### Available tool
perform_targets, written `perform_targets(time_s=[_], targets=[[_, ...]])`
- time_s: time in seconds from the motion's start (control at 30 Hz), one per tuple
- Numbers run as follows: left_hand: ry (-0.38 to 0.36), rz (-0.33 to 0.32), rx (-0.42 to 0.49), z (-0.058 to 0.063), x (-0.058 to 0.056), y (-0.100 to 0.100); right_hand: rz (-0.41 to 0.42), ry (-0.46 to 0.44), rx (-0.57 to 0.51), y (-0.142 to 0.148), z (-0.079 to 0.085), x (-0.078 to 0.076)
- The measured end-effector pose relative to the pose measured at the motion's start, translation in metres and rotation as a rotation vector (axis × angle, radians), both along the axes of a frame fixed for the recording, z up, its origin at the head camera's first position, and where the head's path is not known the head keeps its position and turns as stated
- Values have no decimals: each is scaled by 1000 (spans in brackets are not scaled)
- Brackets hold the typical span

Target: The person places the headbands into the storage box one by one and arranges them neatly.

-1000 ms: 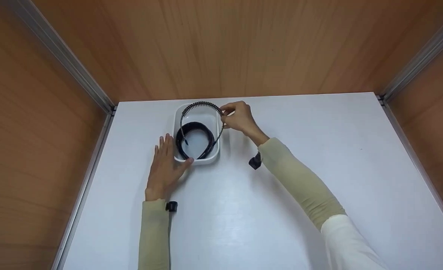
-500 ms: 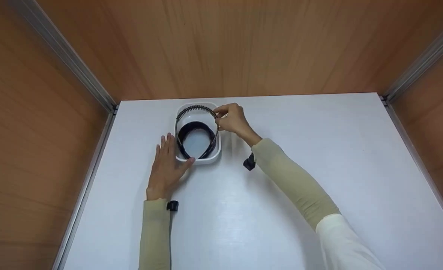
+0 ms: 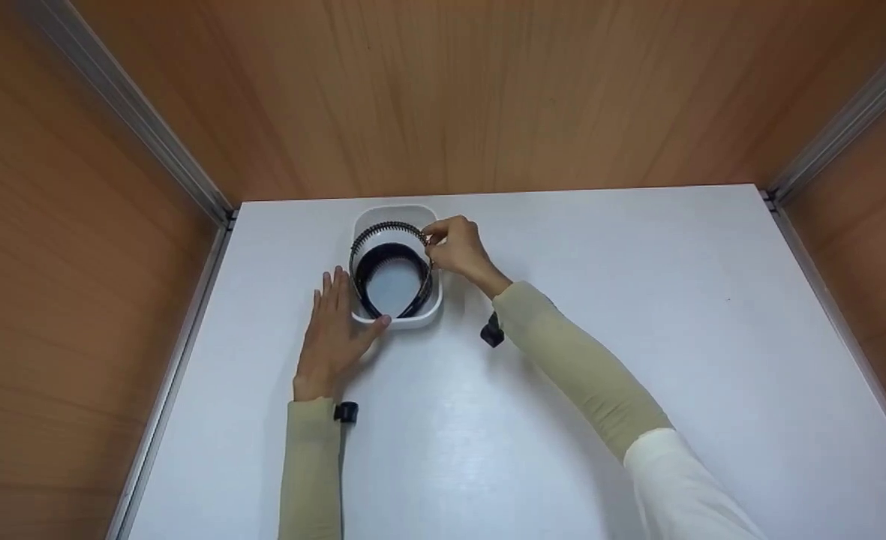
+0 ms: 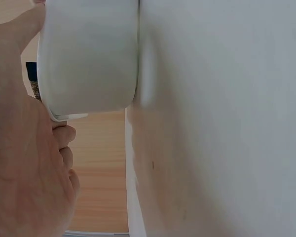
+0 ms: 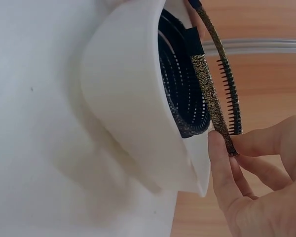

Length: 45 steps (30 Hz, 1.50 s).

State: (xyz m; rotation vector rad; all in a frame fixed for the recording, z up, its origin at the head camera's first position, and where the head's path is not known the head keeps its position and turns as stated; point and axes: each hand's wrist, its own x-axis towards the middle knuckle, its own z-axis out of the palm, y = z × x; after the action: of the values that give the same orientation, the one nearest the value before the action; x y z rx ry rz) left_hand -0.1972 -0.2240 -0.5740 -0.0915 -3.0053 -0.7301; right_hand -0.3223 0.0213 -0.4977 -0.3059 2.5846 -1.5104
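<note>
A toothed headband, black with gold glitter, is pinched at one side by my right hand. It hangs over a white plastic tub, its ends near the stacked black headbands inside. The right wrist view shows those toothed headbands nested together within the tub. My left hand lies along the tub's left side, fingers straight, with the thumb at the near rim. In the left wrist view the palm is beside the tub wall.
The tub stands on a white table near its back edge. A wooden panel rises behind, with more panels left and right. Metal rails run along the corners. A small black camera hangs at the right wrist.
My right hand has moved left and slightly toward the near side, bringing the held headband down over the stack in the tub. The left hand has stayed nearly still.
</note>
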Motion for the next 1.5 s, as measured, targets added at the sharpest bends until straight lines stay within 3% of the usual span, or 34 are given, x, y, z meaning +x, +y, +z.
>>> perform_targets(time_s=[0.83, 1.5], targets=[[10, -17, 14, 2, 1, -2, 30, 43, 80, -3, -6, 0], [19, -18, 13, -1, 2, 0, 45, -15, 82, -6, -11, 6]])
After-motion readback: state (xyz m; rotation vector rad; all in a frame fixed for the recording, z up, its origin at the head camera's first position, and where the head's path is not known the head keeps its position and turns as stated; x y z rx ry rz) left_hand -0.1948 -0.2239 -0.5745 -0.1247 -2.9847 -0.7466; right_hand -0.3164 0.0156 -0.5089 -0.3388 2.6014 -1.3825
